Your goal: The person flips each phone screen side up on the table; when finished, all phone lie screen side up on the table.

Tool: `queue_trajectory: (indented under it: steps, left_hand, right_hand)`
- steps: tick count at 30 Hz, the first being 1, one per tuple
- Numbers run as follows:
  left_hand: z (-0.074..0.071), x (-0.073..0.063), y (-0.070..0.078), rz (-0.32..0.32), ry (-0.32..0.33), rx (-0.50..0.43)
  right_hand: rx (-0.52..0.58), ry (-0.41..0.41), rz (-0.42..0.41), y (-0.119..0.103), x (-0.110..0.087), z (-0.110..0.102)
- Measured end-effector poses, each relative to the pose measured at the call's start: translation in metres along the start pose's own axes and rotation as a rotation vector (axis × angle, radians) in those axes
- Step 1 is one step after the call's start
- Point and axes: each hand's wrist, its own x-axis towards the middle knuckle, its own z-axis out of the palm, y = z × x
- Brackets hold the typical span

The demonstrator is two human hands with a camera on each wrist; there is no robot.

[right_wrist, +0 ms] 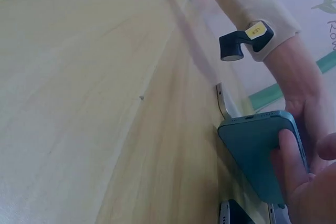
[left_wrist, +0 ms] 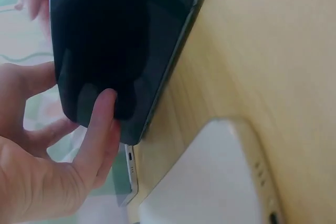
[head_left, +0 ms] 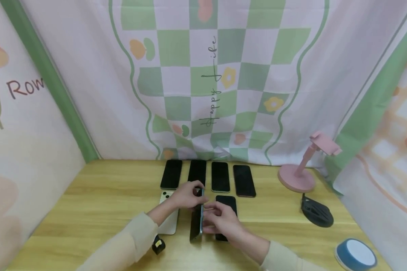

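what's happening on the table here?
A person holds a teal phone up on its edge above the wooden table, the left hand gripping its top and the right hand against its back. Four dark phones lie in a row behind it, a white phone lies face down at the left, and another dark phone lies under the right hand.

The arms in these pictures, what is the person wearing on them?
Both arms have long, pale beige sleeves reaching to the wrists. The left wrist carries a small black camera with a yellow label on it. The left hand and right hand are bare, with no gloves, and no rings show.
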Motion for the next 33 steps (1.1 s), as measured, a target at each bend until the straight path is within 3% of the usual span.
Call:
queue_trajectory:
  steps: [3, 8, 15, 21, 24, 28, 33]
  left_hand:
    - [0.005, 0.003, -0.003, 0.026, 0.032, 0.010]
    - [0.008, 0.002, -0.002, 0.015, 0.057, 0.037]
    - [0.010, -0.004, 0.001, -0.047, -0.005, -0.034]
    - [0.011, -0.007, -0.002, -0.056, -0.034, -0.067]
    - [0.009, -0.010, -0.004, 0.004, -0.045, 0.026]
    - [0.004, -0.017, -0.004, 0.112, -0.066, 0.261]
    - [0.000, -0.028, 0.000, 0.087, -0.151, 0.404]
  right_hand:
    - [-0.012, 0.033, -0.007, 0.002, -0.001, 0.000]
    - [-0.026, 0.077, -0.008, 0.004, 0.000, 0.001]
    - [-0.050, 0.119, -0.011, 0.007, 0.001, 0.001]
    - [-0.086, 0.162, 0.005, 0.010, 0.002, 0.000]
    - [-0.094, 0.169, 0.020, 0.012, 0.003, -0.001]
    - [-0.111, 0.176, 0.012, 0.014, 0.005, -0.003]
    - [-0.135, 0.175, -0.012, 0.016, 0.007, -0.004]
